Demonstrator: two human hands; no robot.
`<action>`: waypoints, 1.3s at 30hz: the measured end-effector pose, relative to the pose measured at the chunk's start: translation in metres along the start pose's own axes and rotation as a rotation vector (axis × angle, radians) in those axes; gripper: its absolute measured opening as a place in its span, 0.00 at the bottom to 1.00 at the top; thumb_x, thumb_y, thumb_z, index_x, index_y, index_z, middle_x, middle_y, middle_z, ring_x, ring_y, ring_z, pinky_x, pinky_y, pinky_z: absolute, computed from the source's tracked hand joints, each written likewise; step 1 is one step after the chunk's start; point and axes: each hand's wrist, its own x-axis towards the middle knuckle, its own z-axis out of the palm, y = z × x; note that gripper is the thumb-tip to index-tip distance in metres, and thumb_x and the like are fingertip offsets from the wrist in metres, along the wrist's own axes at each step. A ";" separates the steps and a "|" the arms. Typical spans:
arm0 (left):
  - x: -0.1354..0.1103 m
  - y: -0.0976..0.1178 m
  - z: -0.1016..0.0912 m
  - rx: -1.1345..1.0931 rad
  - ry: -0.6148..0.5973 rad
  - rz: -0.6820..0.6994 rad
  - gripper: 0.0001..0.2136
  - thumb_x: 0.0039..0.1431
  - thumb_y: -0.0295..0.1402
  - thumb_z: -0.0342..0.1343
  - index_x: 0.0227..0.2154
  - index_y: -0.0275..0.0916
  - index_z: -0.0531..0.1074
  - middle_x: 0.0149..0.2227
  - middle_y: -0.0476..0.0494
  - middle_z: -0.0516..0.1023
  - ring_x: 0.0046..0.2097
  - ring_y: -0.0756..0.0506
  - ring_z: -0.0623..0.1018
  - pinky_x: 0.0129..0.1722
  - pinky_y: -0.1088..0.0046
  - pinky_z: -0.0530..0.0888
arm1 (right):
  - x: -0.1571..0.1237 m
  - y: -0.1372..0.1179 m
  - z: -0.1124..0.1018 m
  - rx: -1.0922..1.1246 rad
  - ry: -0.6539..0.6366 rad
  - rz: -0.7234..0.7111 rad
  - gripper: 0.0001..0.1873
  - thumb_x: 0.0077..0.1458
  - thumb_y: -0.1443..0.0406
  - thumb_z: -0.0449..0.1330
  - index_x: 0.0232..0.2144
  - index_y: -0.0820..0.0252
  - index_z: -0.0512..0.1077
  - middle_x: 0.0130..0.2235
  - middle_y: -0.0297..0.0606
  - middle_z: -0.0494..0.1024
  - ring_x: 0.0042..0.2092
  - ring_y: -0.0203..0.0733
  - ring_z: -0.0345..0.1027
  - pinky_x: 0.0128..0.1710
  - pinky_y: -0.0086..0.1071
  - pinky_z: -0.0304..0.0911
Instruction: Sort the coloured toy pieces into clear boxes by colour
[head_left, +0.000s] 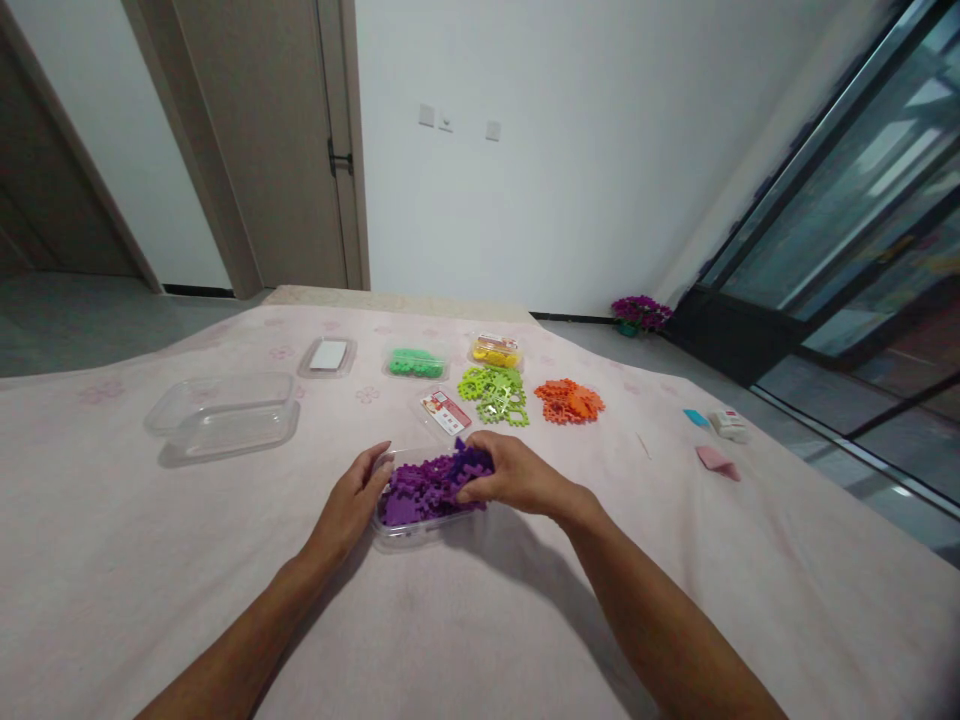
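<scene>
A clear plastic container (412,530) filled with purple toothed, gear-like pieces (420,490) sits on the cloth in front of me. My left hand (356,495) grips its left side, with fingers and thumb at the rim. Over the right end, my right hand (514,470) is closed around some darker purple pieces (471,461), fingers behind and thumb in front. Part of the container's right end is hidden by that hand. Just behind the container lies a clear lid with a red and white label (445,411).
Lime-green pieces (495,394) and orange pieces (568,401) lie in loose piles beyond my hands. Behind are boxes of green pieces (416,364) and yellow pieces (496,351). An empty clear container (225,418) stands left. A pink cloth piece (718,462) lies right.
</scene>
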 end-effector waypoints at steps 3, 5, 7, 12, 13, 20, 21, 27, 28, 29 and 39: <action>-0.006 0.002 0.000 0.117 0.064 0.132 0.26 0.67 0.47 0.45 0.61 0.37 0.65 0.62 0.34 0.69 0.64 0.40 0.67 0.65 0.54 0.59 | 0.018 -0.002 0.012 0.039 -0.008 -0.050 0.26 0.41 0.66 0.73 0.45 0.57 0.74 0.41 0.33 0.76 0.41 0.39 0.70 0.39 0.30 0.63; -0.009 0.002 0.000 0.207 0.068 0.245 0.25 0.68 0.45 0.43 0.62 0.38 0.64 0.63 0.35 0.66 0.65 0.41 0.64 0.66 0.55 0.58 | 0.020 0.002 0.017 0.011 0.074 -0.024 0.23 0.45 0.67 0.72 0.45 0.57 0.74 0.43 0.36 0.76 0.42 0.40 0.70 0.40 0.32 0.64; -0.012 0.000 0.001 0.291 0.024 0.347 0.24 0.68 0.44 0.44 0.62 0.39 0.64 0.63 0.36 0.65 0.66 0.41 0.63 0.66 0.55 0.58 | 0.014 0.006 0.021 -0.041 0.125 -0.028 0.18 0.48 0.67 0.70 0.43 0.57 0.75 0.42 0.36 0.76 0.41 0.40 0.70 0.41 0.33 0.64; -0.013 -0.001 0.002 0.512 -0.023 0.465 0.18 0.65 0.40 0.51 0.55 0.44 0.72 0.65 0.39 0.64 0.66 0.40 0.64 0.66 0.52 0.59 | -0.009 0.008 0.042 -0.146 0.152 -0.259 0.20 0.47 0.65 0.72 0.43 0.56 0.73 0.42 0.36 0.75 0.44 0.43 0.68 0.45 0.36 0.63; -0.012 0.000 0.002 0.545 -0.022 0.466 0.16 0.65 0.40 0.51 0.52 0.44 0.75 0.64 0.40 0.65 0.65 0.39 0.64 0.65 0.52 0.60 | -0.013 0.006 0.048 -0.169 0.190 -0.292 0.20 0.48 0.65 0.72 0.44 0.56 0.73 0.42 0.37 0.75 0.45 0.44 0.67 0.45 0.37 0.63; -0.003 0.019 -0.004 0.634 -0.027 0.410 0.11 0.59 0.38 0.57 0.40 0.45 0.81 0.59 0.40 0.71 0.62 0.35 0.67 0.64 0.51 0.61 | -0.028 -0.011 0.095 -0.519 0.128 -0.532 0.08 0.60 0.66 0.62 0.42 0.57 0.71 0.40 0.39 0.75 0.41 0.43 0.67 0.39 0.35 0.63; -0.002 0.021 -0.004 0.620 -0.037 0.404 0.11 0.59 0.37 0.57 0.40 0.45 0.81 0.59 0.40 0.72 0.62 0.36 0.68 0.64 0.52 0.62 | -0.030 -0.013 0.103 -0.587 0.083 -0.544 0.09 0.61 0.65 0.61 0.44 0.58 0.70 0.39 0.39 0.76 0.39 0.43 0.67 0.36 0.35 0.63; 0.003 0.024 -0.014 0.539 -0.143 0.356 0.10 0.59 0.37 0.56 0.38 0.43 0.81 0.60 0.39 0.71 0.60 0.38 0.72 0.62 0.56 0.65 | -0.034 -0.009 0.139 -0.723 0.028 -0.375 0.18 0.54 0.58 0.68 0.43 0.61 0.70 0.43 0.42 0.75 0.40 0.48 0.69 0.33 0.37 0.66; 0.003 0.024 -0.016 0.548 -0.148 0.363 0.10 0.59 0.38 0.56 0.37 0.43 0.81 0.60 0.39 0.72 0.60 0.38 0.72 0.62 0.56 0.65 | -0.034 -0.007 0.141 -0.706 0.025 -0.363 0.17 0.53 0.59 0.68 0.41 0.59 0.70 0.43 0.41 0.75 0.41 0.48 0.69 0.34 0.37 0.67; 0.004 0.024 -0.019 0.568 -0.153 0.376 0.10 0.59 0.39 0.57 0.36 0.43 0.81 0.59 0.40 0.72 0.60 0.37 0.71 0.62 0.55 0.64 | -0.034 -0.006 0.142 -0.685 0.023 -0.356 0.15 0.54 0.59 0.68 0.40 0.59 0.70 0.44 0.40 0.75 0.42 0.48 0.69 0.36 0.36 0.67; 0.005 0.023 -0.029 0.734 -0.226 0.538 0.05 0.55 0.34 0.60 0.35 0.45 0.80 0.57 0.43 0.75 0.65 0.37 0.65 0.64 0.53 0.60 | -0.032 -0.008 0.138 -0.648 -0.055 -0.539 0.14 0.59 0.54 0.63 0.35 0.59 0.73 0.40 0.37 0.77 0.37 0.42 0.69 0.32 0.32 0.64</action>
